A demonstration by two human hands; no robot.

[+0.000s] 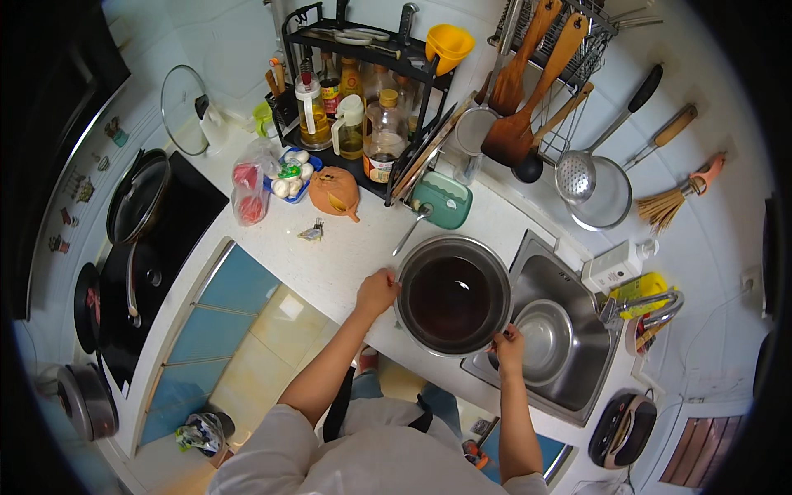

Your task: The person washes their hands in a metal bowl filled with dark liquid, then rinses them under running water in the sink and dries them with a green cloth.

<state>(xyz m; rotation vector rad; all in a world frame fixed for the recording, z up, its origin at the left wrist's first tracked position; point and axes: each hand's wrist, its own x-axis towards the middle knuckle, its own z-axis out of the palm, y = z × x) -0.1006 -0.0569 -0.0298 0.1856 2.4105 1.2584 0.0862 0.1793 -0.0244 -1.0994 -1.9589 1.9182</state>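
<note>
A wide metal pot point(454, 245) with dark reddish-brown liquid in it is between my hands, at the counter's edge beside the sink. My left hand point(379, 293) grips its left side, fingers closed at the rim. At the lower right of the pot, my right hand point(509, 350) is closed round a handle that my fingers mostly hide. Inside the sink point(590, 373) sits a metal basin point(546, 342), partly below the pot's right side. Just beyond the pot lie a spoon point(412, 229) and a green dish point(444, 200).
A black rack point(363, 43) of bottles stands at the back. Before it lie white mushrooms point(291, 176) in a blue tray, a bag point(250, 191) and an orange pouch point(334, 192). The cooktop point(165, 247) is left, with a lidded pan point(142, 198). The faucet point(660, 309) is right.
</note>
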